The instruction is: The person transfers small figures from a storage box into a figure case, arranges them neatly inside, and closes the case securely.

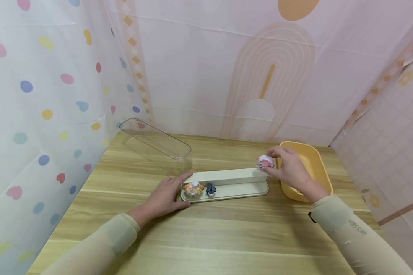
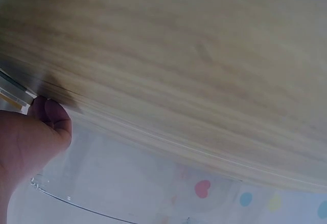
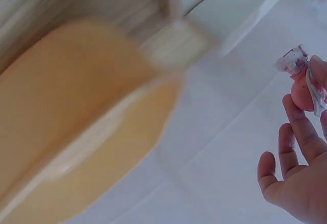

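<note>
In the head view, a white stepped display base lies on the wooden table. My left hand grips its left end, thumb at the front and fingers at the back corner. An orange-and-white figurine stands on the lower step beside that hand, with a small dark figurine to its right. My right hand pinches a pink-and-white figurine between thumb and fingers, above the right end of the base. The right wrist view shows this figurine at the fingertips, the other fingers loosely bent.
A yellow plastic bin stands to the right of the base, partly behind my right hand and wrist. At the back left rests a long clear cover. Patterned cloth hangs behind and at both sides of the table.
</note>
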The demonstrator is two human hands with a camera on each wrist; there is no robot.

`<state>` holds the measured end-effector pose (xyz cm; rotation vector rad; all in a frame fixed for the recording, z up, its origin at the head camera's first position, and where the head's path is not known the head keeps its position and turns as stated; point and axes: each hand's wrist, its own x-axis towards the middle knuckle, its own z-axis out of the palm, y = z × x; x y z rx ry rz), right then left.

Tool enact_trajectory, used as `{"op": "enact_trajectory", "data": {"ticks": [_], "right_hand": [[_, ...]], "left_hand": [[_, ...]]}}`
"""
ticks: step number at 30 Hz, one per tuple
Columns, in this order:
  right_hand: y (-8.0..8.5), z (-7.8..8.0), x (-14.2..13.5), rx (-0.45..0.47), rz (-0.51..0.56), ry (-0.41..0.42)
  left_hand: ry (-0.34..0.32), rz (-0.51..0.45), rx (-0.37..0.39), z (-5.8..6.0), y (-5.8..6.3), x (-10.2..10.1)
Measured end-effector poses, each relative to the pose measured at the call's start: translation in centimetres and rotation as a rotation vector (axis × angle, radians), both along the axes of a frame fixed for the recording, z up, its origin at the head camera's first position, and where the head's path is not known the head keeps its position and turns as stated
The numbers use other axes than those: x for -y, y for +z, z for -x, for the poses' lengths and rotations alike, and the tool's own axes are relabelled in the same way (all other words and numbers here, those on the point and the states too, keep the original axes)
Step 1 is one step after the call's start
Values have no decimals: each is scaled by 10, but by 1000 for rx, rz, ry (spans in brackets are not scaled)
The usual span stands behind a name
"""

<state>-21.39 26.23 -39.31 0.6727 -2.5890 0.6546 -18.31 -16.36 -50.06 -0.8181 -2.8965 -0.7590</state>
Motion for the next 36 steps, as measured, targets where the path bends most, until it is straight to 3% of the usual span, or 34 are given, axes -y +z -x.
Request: {"op": "enact_trajectory", "data": {"ticks": [7,13,21,28,36], "right_hand": [[-11,-10,49,-22,-102,127],[-25,-17,73,-40,-213,178],[-46,-21,87,-60,-265,219],[-62,-21,92,-158,-273,265],[-69,-20,93,-264,-267,268]], "left_hand": [[4,-6,2,0,-1,-2],[0,-8,6,0,-2,-3],[2,-5,2,0,-2,-3],[10,-1,25,0,-2,-4],[4,0,11,1,-3,-4]]}}
